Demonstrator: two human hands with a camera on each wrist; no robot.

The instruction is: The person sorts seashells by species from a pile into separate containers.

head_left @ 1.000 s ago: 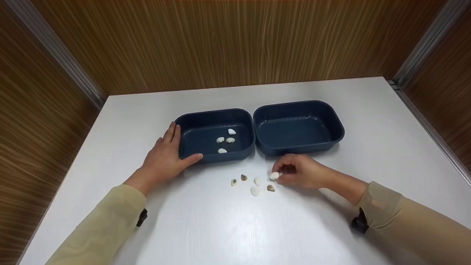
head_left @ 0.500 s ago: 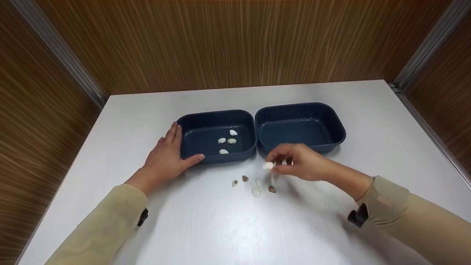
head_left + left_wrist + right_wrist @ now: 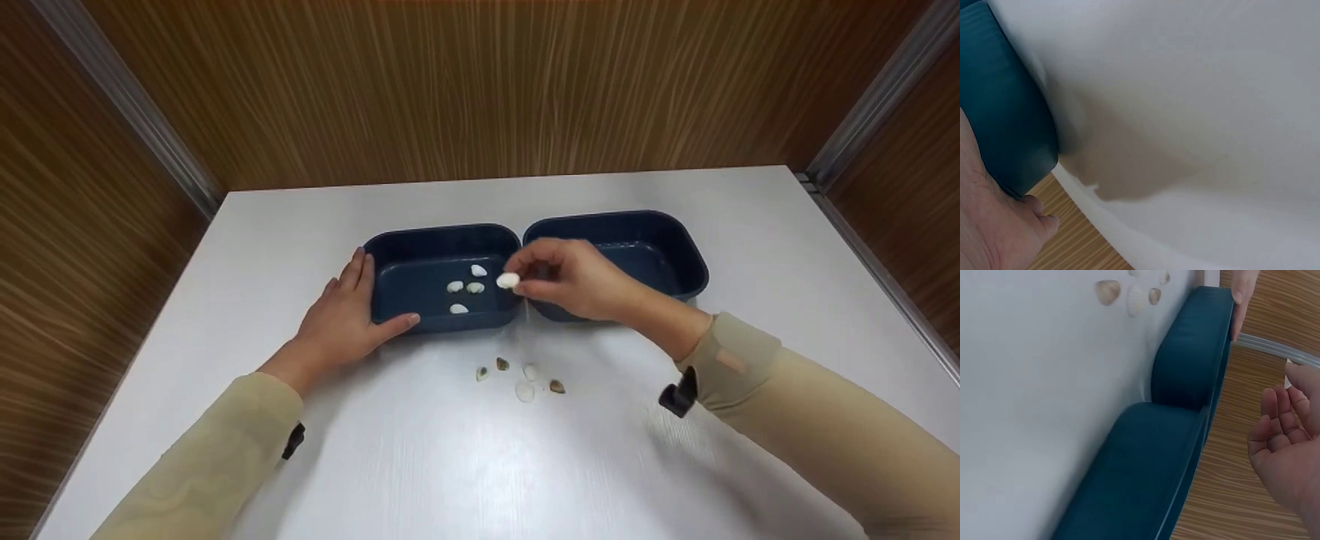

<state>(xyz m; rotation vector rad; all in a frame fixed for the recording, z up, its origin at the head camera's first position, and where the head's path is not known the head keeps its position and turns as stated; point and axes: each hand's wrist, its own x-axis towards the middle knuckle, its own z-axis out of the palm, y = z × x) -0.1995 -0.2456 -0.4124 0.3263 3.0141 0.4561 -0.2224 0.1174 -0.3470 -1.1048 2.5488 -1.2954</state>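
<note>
Between thumb and fingertips my right hand (image 3: 581, 281) pinches a white seashell (image 3: 508, 280), held over the place where the two dark blue bins meet. In the right wrist view a sliver of that shell (image 3: 1288, 376) shows past the thumb. My left hand (image 3: 337, 319) rests on the left bin (image 3: 442, 324), straight fingers along its left side and thumb at the front rim. Several white shells (image 3: 475, 287) lie inside that bin. The right bin (image 3: 637, 217) is partly covered by my right hand. On the table in front lie several loose shells, some brown (image 3: 556, 386), some white (image 3: 525, 391).
The white table (image 3: 420, 465) carries both bins side by side, the right one set slightly farther back. Wood-grain panels (image 3: 480, 90) stand behind and at both sides, with metal strips (image 3: 127, 97) at the corners.
My right hand has lifted the white shell off the table and carried it up and leftward to the bins. The left hand stays on the left bin.
</note>
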